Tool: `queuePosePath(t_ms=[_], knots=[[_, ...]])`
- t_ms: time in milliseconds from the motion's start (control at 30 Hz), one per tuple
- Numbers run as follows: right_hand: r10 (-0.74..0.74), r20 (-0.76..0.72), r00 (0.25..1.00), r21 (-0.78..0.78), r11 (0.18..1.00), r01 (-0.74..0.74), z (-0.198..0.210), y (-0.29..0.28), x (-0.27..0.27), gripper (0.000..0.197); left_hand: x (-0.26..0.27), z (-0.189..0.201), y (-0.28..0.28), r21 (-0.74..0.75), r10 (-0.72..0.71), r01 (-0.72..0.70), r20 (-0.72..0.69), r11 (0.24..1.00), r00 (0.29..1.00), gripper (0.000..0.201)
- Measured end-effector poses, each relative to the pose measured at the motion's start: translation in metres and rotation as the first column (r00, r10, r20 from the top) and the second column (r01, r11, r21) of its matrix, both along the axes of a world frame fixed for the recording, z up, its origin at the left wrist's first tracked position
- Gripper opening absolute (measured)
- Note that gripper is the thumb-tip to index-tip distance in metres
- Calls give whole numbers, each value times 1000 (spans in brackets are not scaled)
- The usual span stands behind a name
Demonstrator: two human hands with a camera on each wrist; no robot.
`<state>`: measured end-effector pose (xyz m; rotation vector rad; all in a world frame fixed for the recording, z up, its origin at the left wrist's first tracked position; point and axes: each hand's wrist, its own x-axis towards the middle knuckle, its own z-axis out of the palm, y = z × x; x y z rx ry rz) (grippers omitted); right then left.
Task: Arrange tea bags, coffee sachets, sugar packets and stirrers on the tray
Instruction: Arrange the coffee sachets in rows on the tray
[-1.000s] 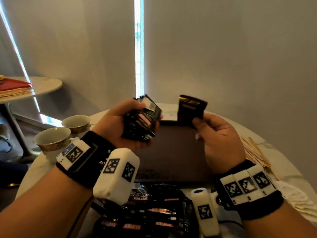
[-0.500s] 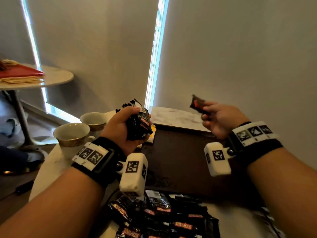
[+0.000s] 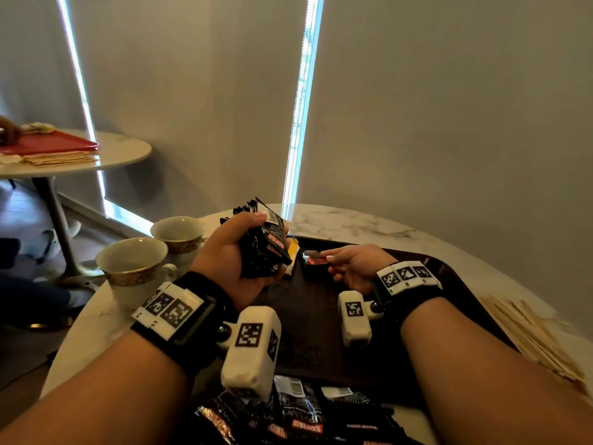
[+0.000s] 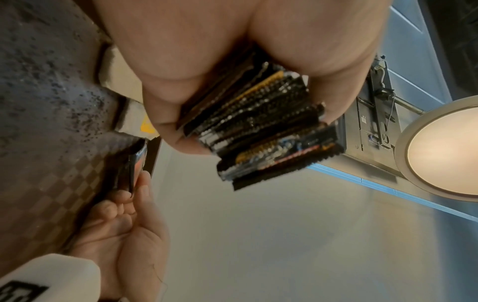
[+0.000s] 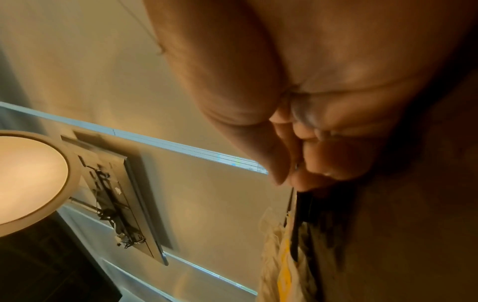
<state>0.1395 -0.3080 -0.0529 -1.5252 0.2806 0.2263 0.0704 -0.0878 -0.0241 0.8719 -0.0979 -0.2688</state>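
Sachets (image 3: 288,419) heaped loose at the near table edge, just below both wrists, black with red lettering. Beyond them, dark tray (image 3: 308,342), bare under the forearms. Stirrers (image 3: 532,335) fanned on the table well right of the right hand. Left hand (image 3: 231,268) raised over the tray's left edge, fingers and thumb curled tight round a thick stack (image 3: 263,248) of black sachets, upper ends fanning past the fingertips. Right hand (image 3: 356,264) low over the far tray, thumb and forefinger pinching one sachet (image 3: 313,256) by its near end; other fingers loosely curled beneath; sachet touching the tray or just above it, cannot tell which. Yellow-and-white packets (image 3: 292,252), perhaps tea bags, just beyond the left fingertips and just left of the pinched sachet, at the tray's far left corner. Two cups (image 3: 134,264) left of the left hand, off the tray
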Motion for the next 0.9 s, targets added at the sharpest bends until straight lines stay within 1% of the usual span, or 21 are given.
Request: queuePosePath(t_ms=[100,167,267,467,600,700,767,900], knots=[[57,-11,998,114,992,-55,2,0,-5,13,1,-2,-2,17,-2,2,16,1000,1000,58],[63,-13,998,163,985,-60,3,-2,-7,17,2,-3,-1,17,7,-7,12,1000,1000,66],[65,-18,998,182,981,-61,3,-4,-11,21,4,-4,2,1,15,-15,-5,1000,1000,76],[63,-28,998,196,979,-57,4,-2,-15,11,1,-6,4,-43,35,-37,-42,998,998,74],[26,-32,999,242,970,-17,2,-1,-14,16,-1,-5,5,-71,58,-63,-69,996,996,72],[-6,-45,999,283,959,18,1,-1,-16,26,-3,-5,6,-74,76,-82,-90,994,993,76],[-19,-49,999,295,955,33,1,1,-15,30,-4,-4,6,-66,75,-81,-84,995,994,72],[-44,-54,998,309,949,59,-1,2,-15,33,0,0,6,-34,27,-30,-69,999,997,56]])
